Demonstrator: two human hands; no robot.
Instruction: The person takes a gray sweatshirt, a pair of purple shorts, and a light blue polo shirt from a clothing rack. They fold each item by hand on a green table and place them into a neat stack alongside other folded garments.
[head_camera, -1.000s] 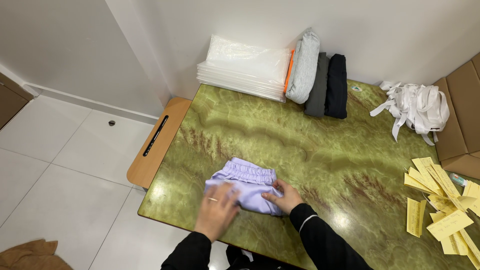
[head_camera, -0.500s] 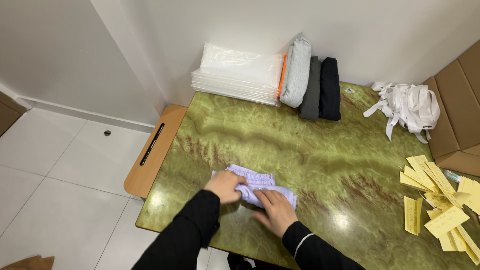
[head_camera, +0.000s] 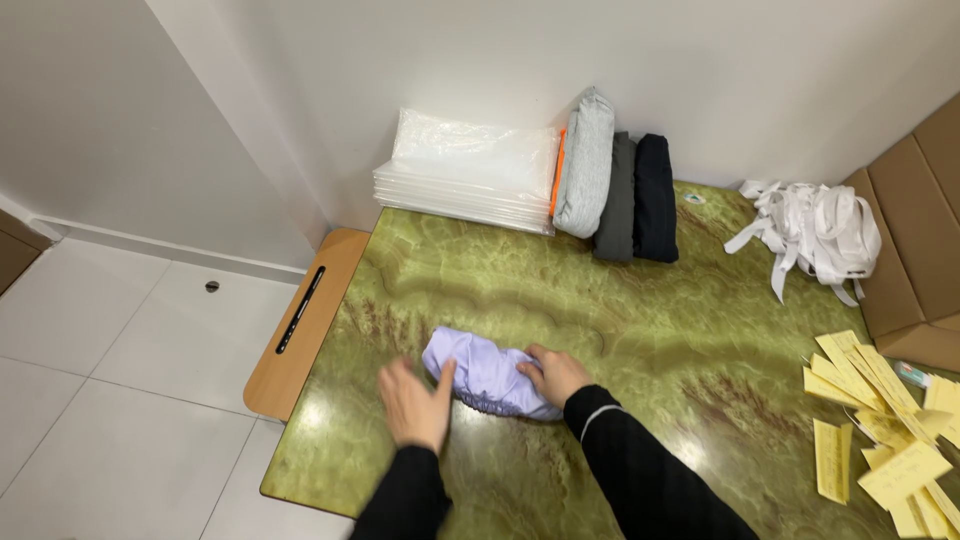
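Observation:
A small lilac garment (head_camera: 484, 372), folded into a compact bundle, lies on the green marbled table (head_camera: 620, 320) near its front left. My right hand (head_camera: 556, 374) rests on the bundle's right end, fingers pressing the cloth. Blurred by motion, my left hand (head_camera: 414, 403) is flat beside the bundle's left end, fingers apart, its thumb touching the cloth. Both arms wear black sleeves.
At the back stand a stack of clear plastic bags (head_camera: 468, 172) and three folded garments on edge, grey (head_camera: 587, 165), dark grey (head_camera: 619, 197) and black (head_camera: 655, 197). White straps (head_camera: 815, 230), a cardboard box (head_camera: 920, 230) and yellow tags (head_camera: 880, 430) sit right. A wooden board (head_camera: 300, 320) juts left.
The garment has gone from a flat spread to a tighter bundle. My left hand came off its top and now sits at its left end; my right hand stays on the right.

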